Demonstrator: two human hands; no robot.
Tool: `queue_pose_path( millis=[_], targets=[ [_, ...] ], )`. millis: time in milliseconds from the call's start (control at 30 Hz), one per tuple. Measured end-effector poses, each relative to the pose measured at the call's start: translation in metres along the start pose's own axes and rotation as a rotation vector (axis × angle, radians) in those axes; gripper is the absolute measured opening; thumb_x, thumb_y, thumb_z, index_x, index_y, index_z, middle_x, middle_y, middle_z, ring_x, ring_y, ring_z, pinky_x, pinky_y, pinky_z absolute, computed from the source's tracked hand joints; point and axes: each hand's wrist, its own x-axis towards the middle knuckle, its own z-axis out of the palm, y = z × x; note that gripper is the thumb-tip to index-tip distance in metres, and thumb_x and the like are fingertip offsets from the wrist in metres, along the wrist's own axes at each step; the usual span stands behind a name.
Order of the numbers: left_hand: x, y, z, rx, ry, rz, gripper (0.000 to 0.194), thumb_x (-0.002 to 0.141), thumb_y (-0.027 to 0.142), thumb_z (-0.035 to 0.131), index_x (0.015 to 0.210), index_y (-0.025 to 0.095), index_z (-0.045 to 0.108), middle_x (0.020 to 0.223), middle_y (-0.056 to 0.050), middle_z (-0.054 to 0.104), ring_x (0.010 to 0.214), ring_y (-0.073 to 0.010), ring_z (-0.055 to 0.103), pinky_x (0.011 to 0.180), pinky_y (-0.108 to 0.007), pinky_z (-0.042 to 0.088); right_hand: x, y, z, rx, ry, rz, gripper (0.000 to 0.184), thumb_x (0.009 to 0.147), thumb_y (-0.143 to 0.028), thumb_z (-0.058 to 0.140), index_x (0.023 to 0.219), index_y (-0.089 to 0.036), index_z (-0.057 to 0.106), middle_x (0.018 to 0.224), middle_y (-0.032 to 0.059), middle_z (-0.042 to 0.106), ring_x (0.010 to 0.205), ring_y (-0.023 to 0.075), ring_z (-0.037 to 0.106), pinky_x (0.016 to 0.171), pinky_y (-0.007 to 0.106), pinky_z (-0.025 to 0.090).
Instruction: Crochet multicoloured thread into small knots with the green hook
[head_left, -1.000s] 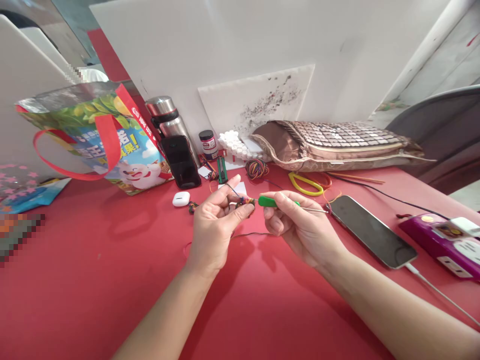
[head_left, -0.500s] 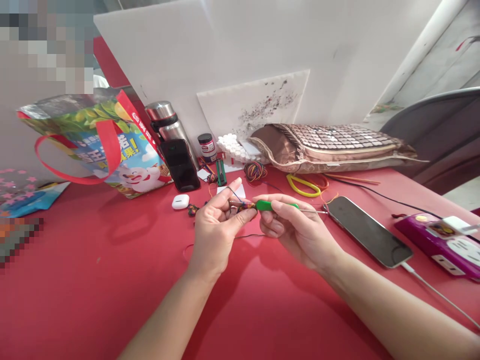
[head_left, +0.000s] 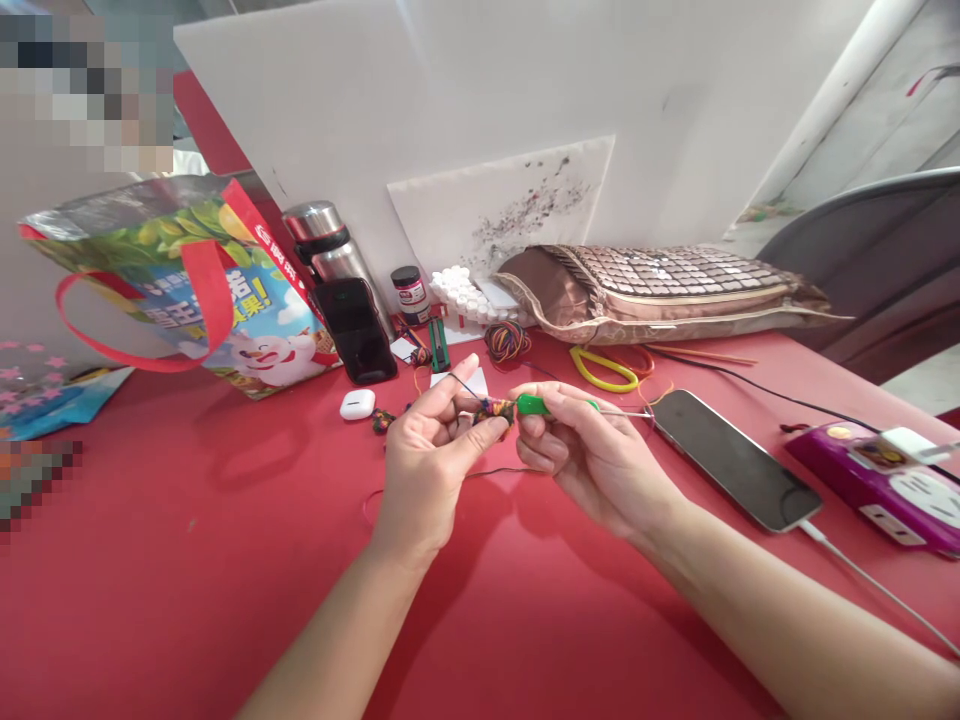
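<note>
Pinched between the thumb and fingers of my left hand (head_left: 431, 455) is a small piece of multicoloured crochet work (head_left: 495, 412). A dark strand of yarn runs over its raised index finger. My right hand (head_left: 581, 440) grips a crochet hook (head_left: 534, 404) by its green handle, with a metal shaft showing on both sides. The hook's left end meets the crochet work; its tip is too small to make out. Behind the hands lies a ball of multicoloured yarn (head_left: 507, 342). A loose strand crosses the table below them.
On the red table (head_left: 225, 580) lie a white earphone case (head_left: 358, 404), yellow-handled scissors (head_left: 604, 370), a charging phone (head_left: 739, 460) and a purple power strip (head_left: 877, 490). Behind stand a shopping bag (head_left: 247, 310), a dark phone (head_left: 356, 330), a steel flask (head_left: 337, 250) and a brown cushion-like bag (head_left: 660, 290).
The crochet hook has shifted slightly right relative to the crochet work, and more of the work shows above my left thumb. The whole view has moved a little.
</note>
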Motion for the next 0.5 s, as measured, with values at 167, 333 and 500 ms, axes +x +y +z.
queue_pose_path(
  millis=[167, 333, 500],
  targets=[
    [0.0006, 0.0001, -0.0004, -0.009, 0.012, 0.013, 0.059, 0.066, 0.023, 0.096, 0.124, 0.029, 0.082, 0.081, 0.004, 0.062, 0.075, -0.0075, 0.060, 0.075, -0.020, 0.054, -0.0006, 0.0008, -0.0003, -0.005, 0.003, -0.027, 0.017, 0.097, -0.026, 0.071, 0.093, -0.015, 0.083, 0.073, 0.0016, 0.061, 0.057, 0.0071, 0.040, 0.056, 0.023, 0.040],
    [-0.0016, 0.0020, 0.0002, 0.008, -0.013, 0.033, 0.058, 0.069, 0.023, 0.094, 0.125, 0.027, 0.081, 0.079, 0.005, 0.060, 0.073, -0.0070, 0.058, 0.072, -0.018, 0.054, -0.0017, 0.0018, -0.0007, 0.006, 0.002, -0.021, 0.017, 0.097, -0.026, 0.072, 0.096, -0.015, 0.084, 0.073, 0.0015, 0.062, 0.057, 0.0067, 0.040, 0.056, 0.023, 0.041],
    [-0.0021, 0.0013, 0.0001, 0.035, -0.029, 0.053, 0.060, 0.070, 0.023, 0.093, 0.128, 0.027, 0.080, 0.081, 0.004, 0.061, 0.075, -0.0080, 0.059, 0.074, -0.020, 0.055, -0.0001, 0.0013, -0.0008, 0.017, 0.008, -0.009, 0.016, 0.094, -0.026, 0.074, 0.090, -0.013, 0.083, 0.073, 0.0018, 0.062, 0.057, 0.0065, 0.040, 0.055, 0.022, 0.041]
  ],
)
